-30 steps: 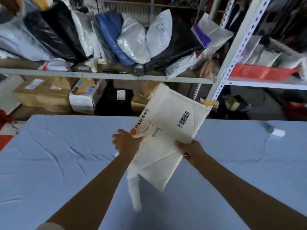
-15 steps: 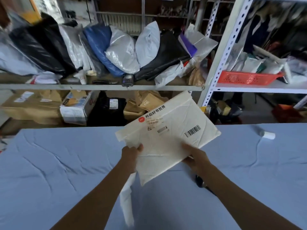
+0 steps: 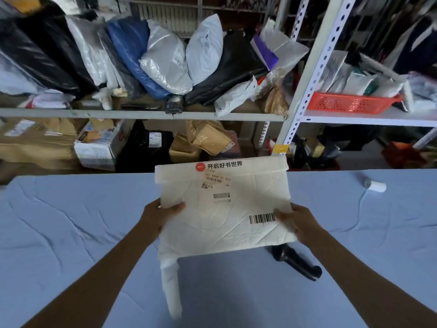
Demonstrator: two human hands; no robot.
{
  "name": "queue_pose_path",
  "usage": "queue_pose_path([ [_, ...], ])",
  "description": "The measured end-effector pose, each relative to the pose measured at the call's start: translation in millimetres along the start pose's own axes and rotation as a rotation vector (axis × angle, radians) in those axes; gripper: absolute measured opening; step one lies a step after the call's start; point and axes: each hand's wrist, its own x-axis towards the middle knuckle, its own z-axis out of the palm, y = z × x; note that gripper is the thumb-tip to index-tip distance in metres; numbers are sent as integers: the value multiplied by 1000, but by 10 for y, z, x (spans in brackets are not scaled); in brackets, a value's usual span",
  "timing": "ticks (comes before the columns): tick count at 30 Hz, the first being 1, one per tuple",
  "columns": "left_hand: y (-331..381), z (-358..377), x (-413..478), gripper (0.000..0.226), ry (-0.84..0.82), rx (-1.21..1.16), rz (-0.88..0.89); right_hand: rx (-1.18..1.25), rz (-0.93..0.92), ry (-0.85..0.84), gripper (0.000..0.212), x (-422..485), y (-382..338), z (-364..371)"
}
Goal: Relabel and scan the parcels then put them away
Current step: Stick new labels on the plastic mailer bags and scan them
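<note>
A white padded parcel [image 3: 224,204] is held up in both hands above the blue-covered table [image 3: 71,233]. Its printed face is toward the camera and its top edge is roughly level, with a round red logo and a line of black characters along the folded top flap. The left hand [image 3: 158,216] grips the parcel's left edge, thumb pressed on the front and fingers wrapped behind it out of sight. The right hand [image 3: 300,223] grasps the lower right edge the same way, its thumb lying just beside the barcode [image 3: 262,218]. From the parcel's lower left corner a crumpled white strip [image 3: 171,287] hangs down toward the cloth; whether it touches the table cannot be told. A black handheld scanner [image 3: 298,262] lies on the table below the parcel's lower right corner, partly hidden by the right wrist. At the table's far right a small white roll [image 3: 376,186] lies on its side, well apart from both hands. Beyond the table stands a perforated metal rack [image 3: 305,91]. Its upper shelf is packed with soft plastic bags [image 3: 165,58] — black, blue and grey-white — leaning against each other, and its lower level holds cardboard boxes [image 3: 35,143]. A red basket [image 3: 350,104] sits on the shelf to the right.
</note>
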Motion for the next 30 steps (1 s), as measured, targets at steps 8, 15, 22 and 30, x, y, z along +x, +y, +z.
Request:
queue_pose_path([
  [8,-130,362,-176,79,-279,-94,-23,-23,78,-28,33,115,181,-381],
  [15,-172,463,-127,39,-192,-77,18,91,107,-122,30,282,479,-769],
  [22,-301,436,-73,23,-83,-98,-21,-733,62,-212,50,541,1135,-774],
  [30,-587,472,2,46,1,-106,-77,-1076,-69,-210,76,583,1508,-510],
])
